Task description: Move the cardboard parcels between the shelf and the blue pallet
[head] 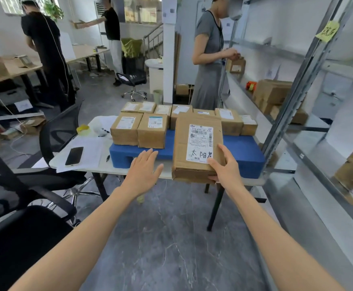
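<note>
My right hand (224, 164) grips the near right corner of a flat cardboard parcel (192, 148) with a white label, held in the air over the front of the blue pallet (242, 152). To the left of that parcel my left hand (144, 171) is stretched out flat, fingers apart and holding nothing. Several labelled cardboard parcels (152, 131) stand in rows on the pallet's far part. More parcels (273, 91) rest on the grey metal shelf (301, 80) at the right.
The pallet lies on a white table (87, 162) with a phone (74, 156), papers and a yellow tape roll (83, 129). A black office chair (51, 175) stands at the left. A person in a grey dress (208, 59) stands by the shelf; two others work at far desks.
</note>
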